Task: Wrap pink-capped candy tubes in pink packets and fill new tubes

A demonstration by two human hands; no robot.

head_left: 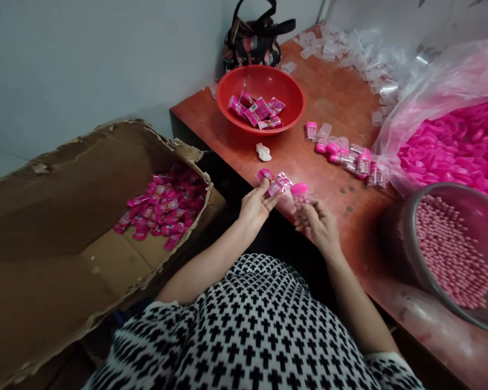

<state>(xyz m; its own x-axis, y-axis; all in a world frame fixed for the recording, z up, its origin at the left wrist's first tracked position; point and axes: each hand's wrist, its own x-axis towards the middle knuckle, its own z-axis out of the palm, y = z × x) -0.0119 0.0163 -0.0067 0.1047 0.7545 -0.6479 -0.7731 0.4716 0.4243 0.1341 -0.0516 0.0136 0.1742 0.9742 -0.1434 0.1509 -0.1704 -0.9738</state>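
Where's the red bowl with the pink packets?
In the head view, the red bowl sits at the far end of the wooden tabletop, right in front of a dark patterned handbag.

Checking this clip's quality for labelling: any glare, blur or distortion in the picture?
Head view: soft, even light; glare on the plastic bag and the tabletop; wide-angle bowing along its near edge; the right hand looks slightly soft.

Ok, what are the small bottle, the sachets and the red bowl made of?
The small bottle looks like clear plastic: pink balls show through, under a glossy pink cap. The sachets look like shiny printed film, creased with glare; foil or plastic, can't tell. The red bowl is probably moulded plastic, with a smooth glossy wall.
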